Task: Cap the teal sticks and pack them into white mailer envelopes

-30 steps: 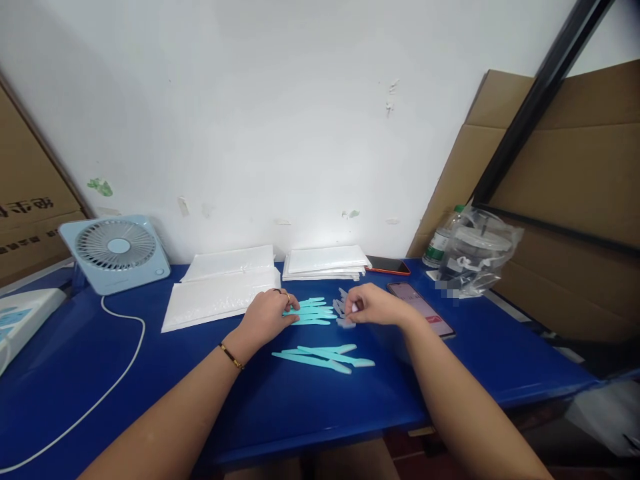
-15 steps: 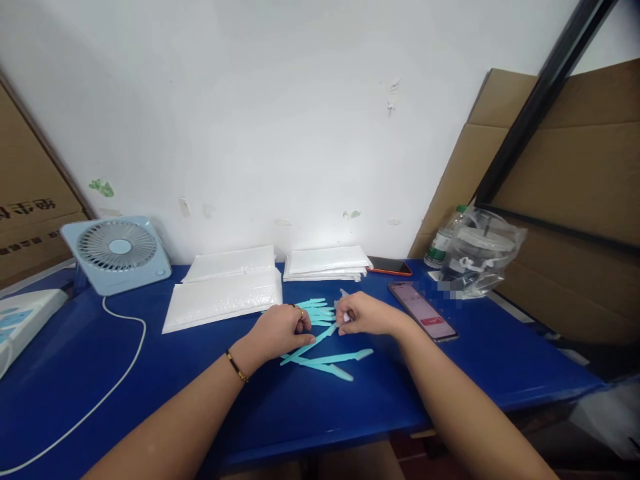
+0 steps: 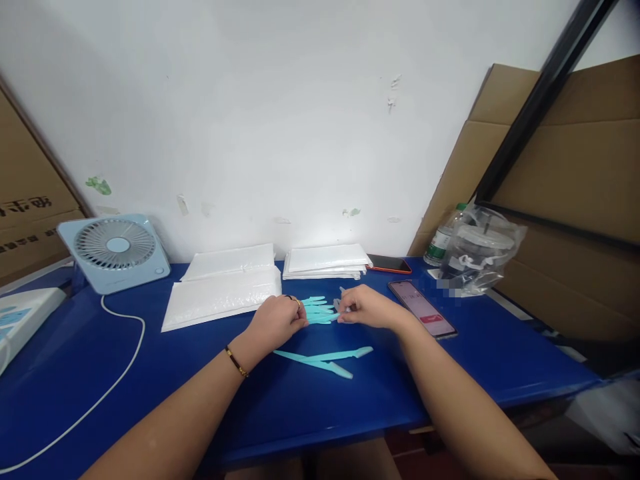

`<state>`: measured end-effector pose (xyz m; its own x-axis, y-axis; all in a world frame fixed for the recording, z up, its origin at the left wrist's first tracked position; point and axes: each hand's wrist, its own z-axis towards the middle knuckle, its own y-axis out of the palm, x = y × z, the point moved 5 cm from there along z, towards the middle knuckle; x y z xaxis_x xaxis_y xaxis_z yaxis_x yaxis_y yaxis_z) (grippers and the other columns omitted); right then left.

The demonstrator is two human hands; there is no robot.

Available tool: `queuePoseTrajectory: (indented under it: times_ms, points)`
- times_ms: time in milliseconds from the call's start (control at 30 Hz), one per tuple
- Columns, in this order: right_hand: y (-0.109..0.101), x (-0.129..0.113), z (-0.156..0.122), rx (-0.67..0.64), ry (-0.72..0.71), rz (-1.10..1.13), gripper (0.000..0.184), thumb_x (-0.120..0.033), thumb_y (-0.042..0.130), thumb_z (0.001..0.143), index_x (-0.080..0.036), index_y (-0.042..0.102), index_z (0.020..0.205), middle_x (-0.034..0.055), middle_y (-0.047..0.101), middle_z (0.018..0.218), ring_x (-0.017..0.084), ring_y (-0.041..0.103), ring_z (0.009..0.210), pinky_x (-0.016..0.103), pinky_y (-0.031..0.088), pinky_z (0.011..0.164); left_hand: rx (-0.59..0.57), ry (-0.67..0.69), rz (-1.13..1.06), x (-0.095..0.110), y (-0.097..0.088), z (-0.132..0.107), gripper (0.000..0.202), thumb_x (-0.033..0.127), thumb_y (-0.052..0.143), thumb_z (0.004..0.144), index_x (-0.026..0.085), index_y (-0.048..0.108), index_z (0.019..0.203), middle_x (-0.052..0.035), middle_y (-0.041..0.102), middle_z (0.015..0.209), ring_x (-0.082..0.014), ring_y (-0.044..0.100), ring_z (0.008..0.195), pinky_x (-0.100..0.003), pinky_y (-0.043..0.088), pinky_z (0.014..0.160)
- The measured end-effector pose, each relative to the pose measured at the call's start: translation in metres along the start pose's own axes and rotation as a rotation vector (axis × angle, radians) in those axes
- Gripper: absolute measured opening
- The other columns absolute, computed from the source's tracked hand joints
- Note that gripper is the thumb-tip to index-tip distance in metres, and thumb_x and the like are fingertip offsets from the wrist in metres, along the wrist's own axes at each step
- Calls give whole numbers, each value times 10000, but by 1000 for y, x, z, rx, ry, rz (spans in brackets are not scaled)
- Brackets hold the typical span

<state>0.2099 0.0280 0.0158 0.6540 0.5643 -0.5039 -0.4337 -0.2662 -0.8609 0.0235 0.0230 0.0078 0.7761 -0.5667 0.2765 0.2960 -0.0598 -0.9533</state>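
Several turquoise eyebrow razors (image 3: 318,308) lie side by side on the blue table, partly under my left hand (image 3: 277,323). My left hand is closed, thumb and fingers on the handle end of one razor. My right hand (image 3: 367,307) pinches the blade end of that razor, and the fingertips hide the tip. A clear plastic piece (image 3: 337,305) shows beside my right fingers, its kind unclear. Nearer to me, two more razors, one with a pale blade end (image 3: 364,351) and the other below it (image 3: 341,371), cross at their handles.
White padded envelopes lie at the back left (image 3: 220,303) and back middle (image 3: 325,257). A lit phone (image 3: 425,308) is right of my right hand, another phone (image 3: 390,265) behind. A blue fan (image 3: 117,250) stands left, a bottle (image 3: 441,243) and bagged cup (image 3: 483,250) right.
The razor between my hands has swung from a slant to nearly level and moved back toward the row. My left hand has closed on its handle; both hands shifted slightly away from me.
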Motion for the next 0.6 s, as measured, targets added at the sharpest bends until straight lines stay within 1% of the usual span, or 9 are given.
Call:
queuePoseTrajectory:
  times_ms: [100, 167, 200, 267, 333, 367, 400, 500, 600]
  points:
    - [-13, 14, -5, 101, 129, -44, 194, -334, 674, 718, -155, 707, 785, 35, 622, 758, 125, 527, 649, 224, 362, 580, 23, -52, 41, -11, -5, 1, 151, 321, 542, 772, 218, 641, 723, -9, 667, 748, -170, 582, 690, -277, 360, 625]
    - [-21, 15, -10, 124, 148, -39, 278, -388, 727, 643, -162, 701, 800, 35, 629, 798, 138, 537, 686, 229, 372, 594, 48, -72, 24, -15, -7, 0, 140, 348, 570, 756, 226, 638, 775, -3, 668, 778, -176, 586, 722, -279, 365, 640]
    - [-22, 13, -13, 91, 133, -18, 311, -409, 748, 604, -164, 696, 789, 31, 631, 812, 140, 541, 697, 228, 377, 596, 63, -78, 4, -15, -8, 0, 158, 368, 586, 745, 229, 633, 802, -2, 666, 802, -179, 587, 742, -278, 370, 647]
    - [-17, 7, -17, -75, 102, 27, 321, -418, 769, 558, -168, 689, 743, 17, 634, 789, 133, 544, 672, 221, 380, 568, 73, -68, -48, -10, -8, -1, 215, 416, 597, 735, 227, 626, 832, -6, 657, 842, -181, 584, 769, -271, 378, 649]
    - [-4, 3, -21, -285, 101, 35, 287, -383, 778, 538, -170, 688, 708, -3, 633, 717, 119, 535, 611, 214, 370, 528, 32, -23, -104, 0, -6, -4, 263, 470, 563, 758, 222, 631, 814, -10, 649, 835, -172, 578, 753, -262, 380, 634]
    - [2, 1, -21, -354, 108, 20, 260, -354, 776, 540, -171, 689, 702, -11, 631, 684, 113, 527, 585, 212, 363, 514, 0, 13, -127, 6, -4, -5, 288, 489, 534, 779, 221, 638, 802, -11, 648, 825, -166, 576, 741, -258, 379, 626]
    - [6, 0, -21, -386, 113, 0, 230, -327, 767, 551, -171, 689, 701, -16, 627, 662, 107, 518, 568, 210, 358, 509, -32, 54, -143, 13, -1, -6, 311, 500, 507, 799, 223, 647, 796, -10, 649, 814, -161, 574, 732, -254, 377, 621]
    - [13, -6, -15, -350, 79, -31, 147, -264, 723, 605, -163, 684, 705, -16, 620, 667, 96, 508, 572, 204, 355, 524, -96, 149, -136, 27, 6, -9, 301, 483, 501, 817, 233, 667, 827, -7, 659, 797, -159, 577, 740, -249, 371, 620]
    - [12, -13, -11, -277, 2, -32, 100, -240, 686, 662, -157, 675, 716, -3, 610, 706, 95, 505, 595, 202, 360, 544, -116, 169, -84, 27, 12, -8, 204, 385, 536, 811, 232, 670, 812, -3, 664, 767, -158, 579, 731, -252, 366, 626]
